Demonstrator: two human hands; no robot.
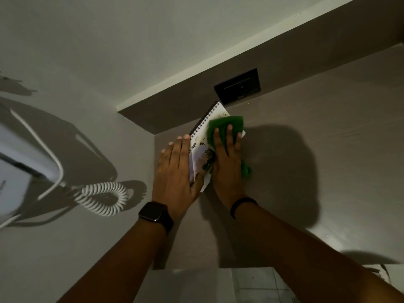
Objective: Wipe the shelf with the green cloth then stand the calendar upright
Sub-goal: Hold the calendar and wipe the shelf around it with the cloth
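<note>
Head view, near to far: both forearms reach up onto the shelf [328, 149], watch [155, 212] on the left wrist, dark band on the right. Left hand [175, 169] lies flat, fingers together, on the left edge of the calendar [202, 154]; it grips nothing. Right hand [227, 162] presses the cloth [227, 125] down, palm flat, fingers spread over it. Calendar lies flat near the far left corner, spiral edge to the left, cloth partly on top of it.

Risks, as I judge: wiping w/ the calendar underneath could crease or smear the page; pushing it left could tip it off the shelf edge. Phone [24, 162] w/ coiled cord [102, 197] hangs nearby on the left.

Hard to see: light is dim, socket [237, 86] at the back barely readable, calendar's stand hidden, any dust on the shelf not visible.
</note>
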